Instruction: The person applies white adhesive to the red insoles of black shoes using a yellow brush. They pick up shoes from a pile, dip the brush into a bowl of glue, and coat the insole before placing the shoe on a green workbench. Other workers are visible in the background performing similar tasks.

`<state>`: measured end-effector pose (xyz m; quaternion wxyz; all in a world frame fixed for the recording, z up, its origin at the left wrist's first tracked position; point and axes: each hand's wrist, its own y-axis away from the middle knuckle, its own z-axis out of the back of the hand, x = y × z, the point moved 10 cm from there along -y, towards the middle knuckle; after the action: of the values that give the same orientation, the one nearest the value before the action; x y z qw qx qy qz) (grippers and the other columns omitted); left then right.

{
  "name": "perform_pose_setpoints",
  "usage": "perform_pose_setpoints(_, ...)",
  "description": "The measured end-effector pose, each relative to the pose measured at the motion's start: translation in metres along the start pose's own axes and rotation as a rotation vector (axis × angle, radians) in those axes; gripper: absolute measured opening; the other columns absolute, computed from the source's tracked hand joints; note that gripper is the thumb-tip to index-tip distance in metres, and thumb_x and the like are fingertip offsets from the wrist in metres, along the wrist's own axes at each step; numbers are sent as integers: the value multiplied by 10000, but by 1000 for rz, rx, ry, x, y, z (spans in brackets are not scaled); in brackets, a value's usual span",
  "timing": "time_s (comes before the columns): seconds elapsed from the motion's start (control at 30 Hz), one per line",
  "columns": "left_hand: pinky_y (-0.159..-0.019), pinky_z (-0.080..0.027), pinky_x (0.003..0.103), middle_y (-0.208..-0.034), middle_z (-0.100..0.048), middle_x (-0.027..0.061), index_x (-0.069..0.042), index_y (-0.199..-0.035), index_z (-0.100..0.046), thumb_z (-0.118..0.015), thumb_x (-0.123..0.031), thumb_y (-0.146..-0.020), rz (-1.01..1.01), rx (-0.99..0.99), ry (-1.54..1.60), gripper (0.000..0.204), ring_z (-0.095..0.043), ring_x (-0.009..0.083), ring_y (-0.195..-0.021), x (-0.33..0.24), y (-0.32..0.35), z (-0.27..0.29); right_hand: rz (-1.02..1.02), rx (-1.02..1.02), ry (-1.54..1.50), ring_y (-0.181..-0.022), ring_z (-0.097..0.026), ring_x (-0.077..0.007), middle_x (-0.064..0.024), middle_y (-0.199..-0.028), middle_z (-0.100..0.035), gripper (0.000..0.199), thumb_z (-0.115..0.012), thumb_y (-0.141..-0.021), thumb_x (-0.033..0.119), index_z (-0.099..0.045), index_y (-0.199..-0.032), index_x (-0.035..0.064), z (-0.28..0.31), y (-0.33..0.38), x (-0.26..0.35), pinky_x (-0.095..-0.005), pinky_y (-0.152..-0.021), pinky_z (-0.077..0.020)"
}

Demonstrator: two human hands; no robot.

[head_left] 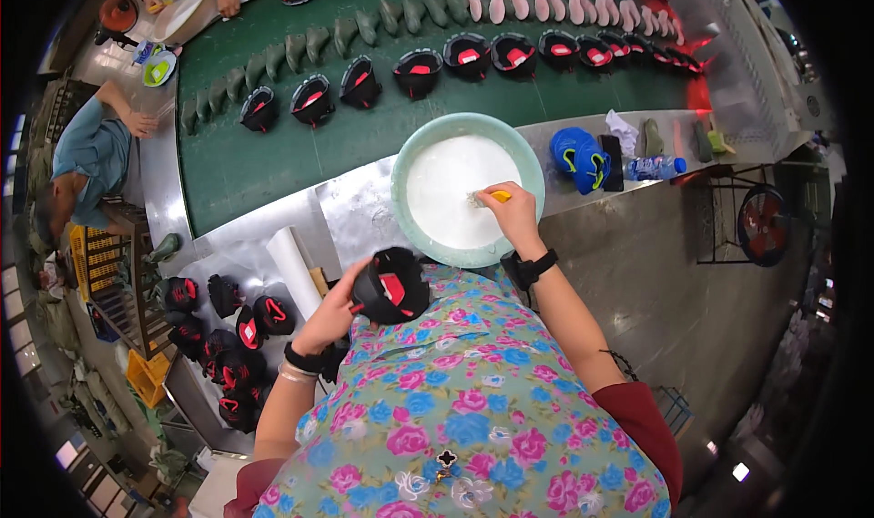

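Holding: left hand (335,310) grips a black shoe upper with a red lining (391,286), raised in front of the person's flowered apron (464,409), just below the basin.
Left fingers: curled around the side of the shoe upper, thumb on its near edge.
Dipping: right hand (512,210) holds a small brush with a yellow handle (492,196) over the white liquid in the pale green basin (410,154).
Right fingers: pressed together, pinching the brush handle; bristle end points left into the white liquid.
Basin: round, sitting on the metal table (355,208) directly ahead of the person, between the two hands.
Wrists: a dark band on each.
Left of the person: a white roll (296,268) lies on the table; beyond it, a heap of black and red shoe uppers (223,336).
Right of the basin: a blue shoe (577,158), a clear plastic bottle (655,167) and a crumpled white cloth (623,128) on the table.
Beyond the table: a green conveyor belt (273,163) carrying a row of black shoe uppers and a row of green and pink shoe lasts.
Far left: another person in a blue shirt (91,154) leans at the belt.
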<state>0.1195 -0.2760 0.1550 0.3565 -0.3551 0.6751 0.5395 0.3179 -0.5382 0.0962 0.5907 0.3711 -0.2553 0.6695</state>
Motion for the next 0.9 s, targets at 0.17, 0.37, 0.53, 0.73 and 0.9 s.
perform_pose_setpoints(0.17, -598, -495, 267, -1162, -608, 66, -142, -1476, -350, -454, 110, -923, 111, -169, 474, 617, -619, 138, -823, 40, -46, 1, -10, 4, 60, -800, -687, -293, -147, -903, -710, 183, -788, -782, 151, -749, -884, 3, -21, 13, -36, -360, -741, -538)
perform_pose_setpoints(0.37, -677, -474, 267, -1196, -615, 38, -167, -1445, -409, -458, -16, -990, 168, -86, 705, 482, -591, 120, -881, 67, -87, -20, -4, -15, -152, -890, -705, -202, -113, -977, -732, 182, -778, -798, 61, -742, -961, -12, 40, 21, 20, -280, -798, -534)
perform_pose_setpoints(0.53, -685, -482, 267, -1219, -614, 19, -163, -1451, -436, -493, -62, -1001, 227, -51, 687, 464, -593, 117, -893, 51, -105, -45, 86, 192, -473, -901, -685, -133, -101, -998, -744, 186, -763, -834, 73, -749, -1005, 1, 53, 24, 94, -251, -798, -525)
perform_pose_setpoints(0.73, -898, -534, 331, -1333, -586, 45, -144, -1486, -415, -489, -67, -1004, 120, -16, 538, 494, -615, 172, -1115, 21, -116, -52, 57, 66, -318, -710, -710, -171, -122, -804, -740, 190, -789, -804, 155, -762, -937, 21, 64, 16, 71, -272, -680, -540)
perform_pose_setpoints(0.9, -1037, -484, 340, -1380, -572, 82, -67, -1456, -455, -511, -29, -984, -85, -80, 450, 477, -588, 191, -1214, 2, -121, -37, -99, 118, -192, -562, -673, -171, -95, -635, -695, 268, -786, -812, 245, -731, -760, -12, 54, 25, 55, -289, -580, -522)
